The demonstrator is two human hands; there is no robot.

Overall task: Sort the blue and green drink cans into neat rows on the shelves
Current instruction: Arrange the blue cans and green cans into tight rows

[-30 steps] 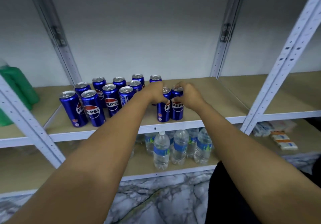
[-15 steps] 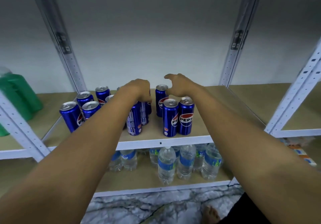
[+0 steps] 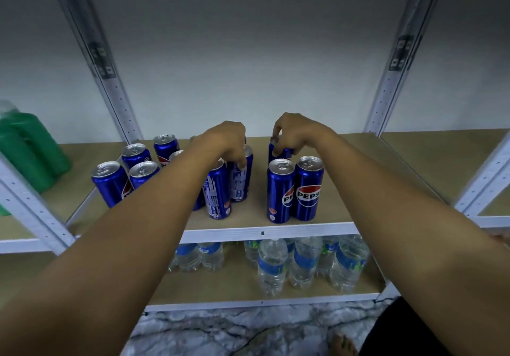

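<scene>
Two blue cans stand side by side, touching, at the front edge of the upper shelf (image 3: 248, 219), right of centre. Right can (image 3: 308, 188): full red-white-blue roundel facing out, "PEPSI" readable. Left can (image 3: 279, 191): logo turned partly away, only "PE" legible; small orange mark near its base.

Right hand (image 3: 296, 134): reaches over this pair, fingers curled down around the top of a third can (image 3: 278, 152) standing directly behind them. Only a sliver of that can's blue side shows; label not readable.

Left hand (image 3: 226, 143): fingers curled down onto the top of a back can (image 3: 240, 180), fingertips on its upper wall. This can shows fine white print and a barcode-like block, too small to read. Just in front and touching it, a fine-print can (image 3: 217, 190) shows white text columns and an orange mark low down; text illegible.

Left group: several more blue cans, partly hidden by the left forearm. Front-left can (image 3: 110, 183) shows a slice of roundel; the rest show silver lids with pull tabs.

Green containers (image 3: 27, 148) stand at the far left, in the next bay; no writing visible.

Lower shelf: clear water bottles (image 3: 271, 266) with blue labels; lettering too blurred to read.
</scene>
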